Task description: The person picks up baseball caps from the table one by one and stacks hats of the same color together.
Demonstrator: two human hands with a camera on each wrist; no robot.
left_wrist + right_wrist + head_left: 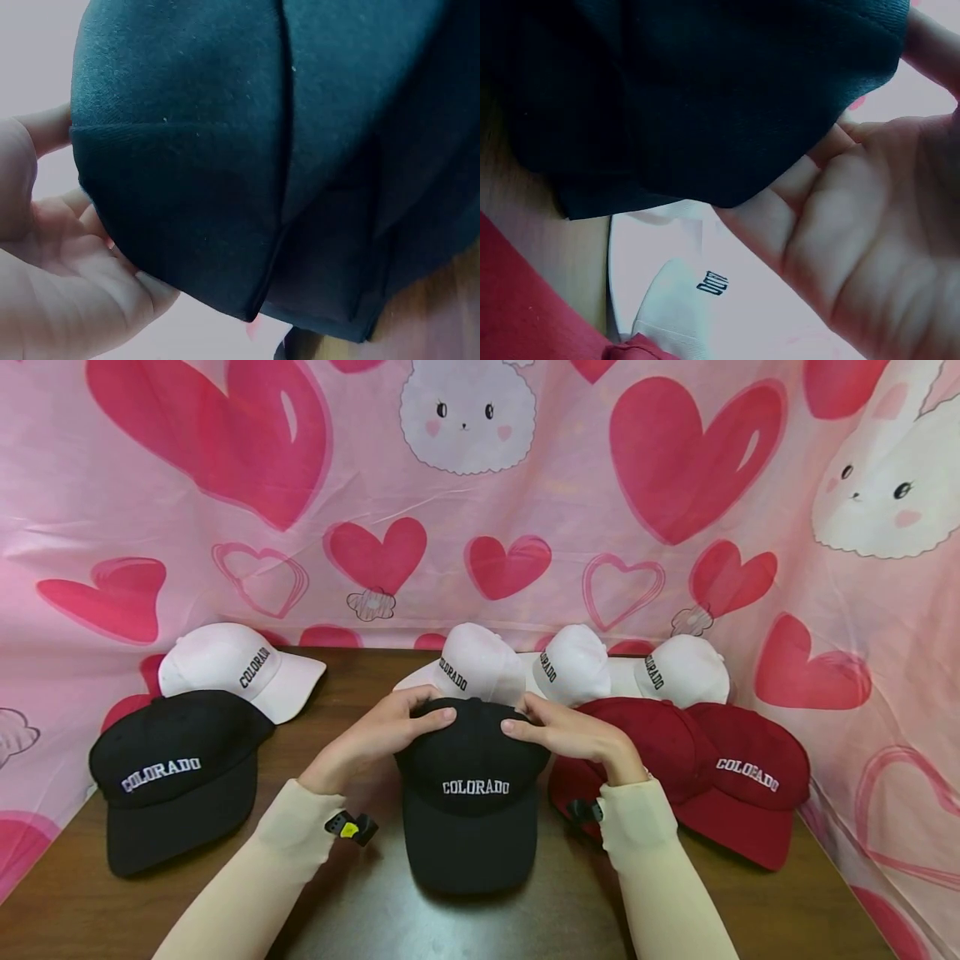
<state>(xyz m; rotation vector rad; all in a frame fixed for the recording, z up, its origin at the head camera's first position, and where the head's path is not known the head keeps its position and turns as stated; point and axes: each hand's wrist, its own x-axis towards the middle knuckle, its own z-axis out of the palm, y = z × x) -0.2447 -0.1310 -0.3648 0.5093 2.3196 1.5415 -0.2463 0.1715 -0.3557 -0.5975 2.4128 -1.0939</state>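
A black baseball cap lettered COLORADO is in the middle of the head view, its brim toward me. My left hand grips the crown's rear left part, thumb on the front side and fingers behind. On the other side my right hand holds the crown the same way, thumb on top. In the left wrist view the black cloth covers my left fingertips. The right wrist view shows my right fingers tucked behind the cap's edge.
Another black cap lies at left, before a white cap. Several white caps line the back. Two overlapping dark red caps sit at right on the wooden table. A pink heart-print cloth hangs behind.
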